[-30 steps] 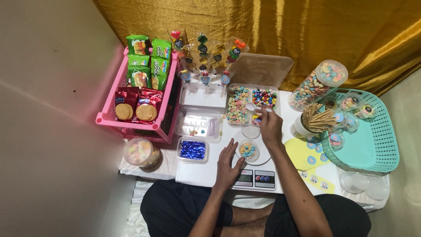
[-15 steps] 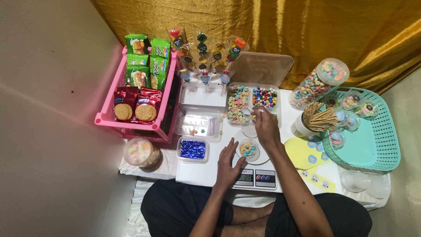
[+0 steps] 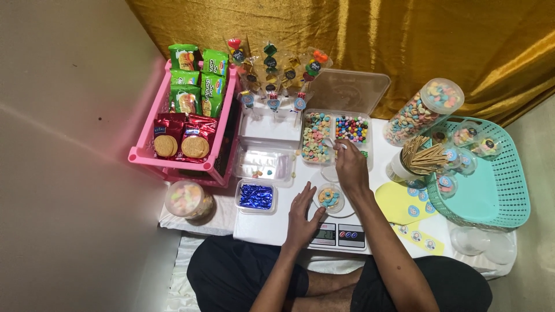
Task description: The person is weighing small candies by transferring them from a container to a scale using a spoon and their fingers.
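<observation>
My right hand (image 3: 350,164) reaches into a clear divided box of small coloured candies (image 3: 335,134), its fingertips pinched around a small white scoop at the box's near edge. My left hand (image 3: 302,215) rests flat with fingers apart on the white table, beside a small round clear cup (image 3: 330,198) holding a few candies. The cup sits on a white kitchen scale (image 3: 338,234) with a lit display.
A pink crate of biscuit packs (image 3: 191,115) stands at left, wrapped lollipops (image 3: 272,75) behind. A tray of blue foil sweets (image 3: 255,196), a candy jar (image 3: 188,199), a tilted jar of candy rings (image 3: 422,110), wooden sticks (image 3: 425,156), a teal basket (image 3: 491,179) and yellow sticker sheets (image 3: 404,202) surround me.
My right hand has slid forward from above the cup to the candy box's near edge. My left hand stays in place.
</observation>
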